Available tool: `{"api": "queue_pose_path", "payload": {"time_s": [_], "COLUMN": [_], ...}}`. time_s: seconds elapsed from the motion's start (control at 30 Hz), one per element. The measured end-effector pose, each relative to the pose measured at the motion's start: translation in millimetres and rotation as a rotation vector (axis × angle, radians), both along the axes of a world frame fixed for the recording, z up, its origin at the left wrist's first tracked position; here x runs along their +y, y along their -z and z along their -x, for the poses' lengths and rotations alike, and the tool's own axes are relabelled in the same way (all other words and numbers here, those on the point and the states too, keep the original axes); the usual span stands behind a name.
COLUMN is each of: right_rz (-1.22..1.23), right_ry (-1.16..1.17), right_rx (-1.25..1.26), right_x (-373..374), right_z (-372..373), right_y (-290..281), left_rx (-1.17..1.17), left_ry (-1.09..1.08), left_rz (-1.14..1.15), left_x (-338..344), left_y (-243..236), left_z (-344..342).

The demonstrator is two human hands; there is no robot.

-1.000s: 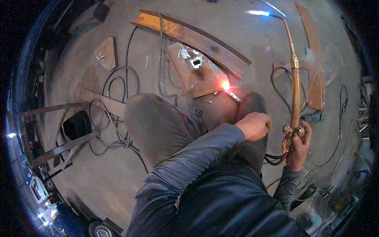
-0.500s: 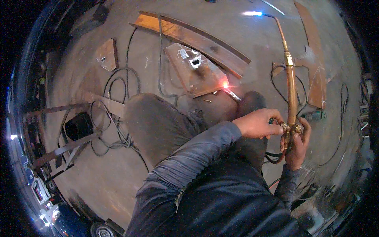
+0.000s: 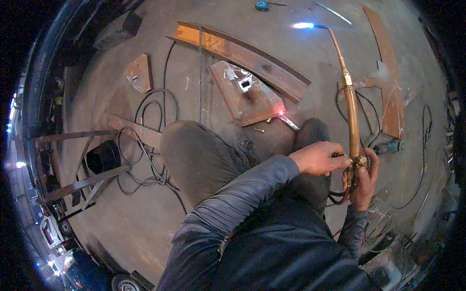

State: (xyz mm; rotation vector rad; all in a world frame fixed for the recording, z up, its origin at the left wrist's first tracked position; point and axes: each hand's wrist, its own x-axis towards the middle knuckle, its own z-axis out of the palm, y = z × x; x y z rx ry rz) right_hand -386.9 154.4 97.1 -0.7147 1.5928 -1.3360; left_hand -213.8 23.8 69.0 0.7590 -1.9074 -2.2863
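A long brass gas torch (image 3: 353, 116) stands almost upright in the picture, its thin bent tip (image 3: 335, 41) burning with a blue-white flame (image 3: 304, 25) that points left. My right hand (image 3: 365, 182) is closed around the torch's lower end, by the valves. From the left, my left hand (image 3: 315, 159) pinches at a valve knob (image 3: 350, 157) on the torch body; its fingers partly hide the knob. Dark hoses (image 3: 340, 196) curve away from the torch's base. Beyond my knees lies a steel plate (image 3: 247, 99) with a square hole and a red glow at its right corner.
A rusty steel channel (image 3: 242, 56) lies behind the plate, and a long flat steel strip (image 3: 388, 72) at the right. A green power tool (image 3: 390, 147) rests right of my hand. Coiled cables (image 3: 150, 155) and a steel frame (image 3: 87, 182) are at the left.
The flame now reaches slightly lower in view, and the torch leans a little more left. The floor scene has shifted slightly down and right. Both hands keep their places on the torch.
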Motion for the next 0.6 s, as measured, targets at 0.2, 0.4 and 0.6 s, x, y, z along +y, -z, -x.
{"api": "queue_pose_path", "payload": {"time_s": [0.2, 0.4, 0.6], "right_rz": [-0.050, -0.034, -0.006], "right_ry": [-0.042, -0.082, -0.058], "right_rx": [0.000, -0.049, -0.043], "right_x": [-2, -6, -3], "right_z": [10, 10, 6], "right_y": [-7, -11, 1], "left_rx": [0.049, -0.025, 0.036], "left_ry": [-0.054, -0.062, -0.053], "left_rz": [-0.136, -0.168, -0.182], "left_x": [2, 3, 6], "left_y": [4, 12, 19], "left_z": [7, 9, 14]}}
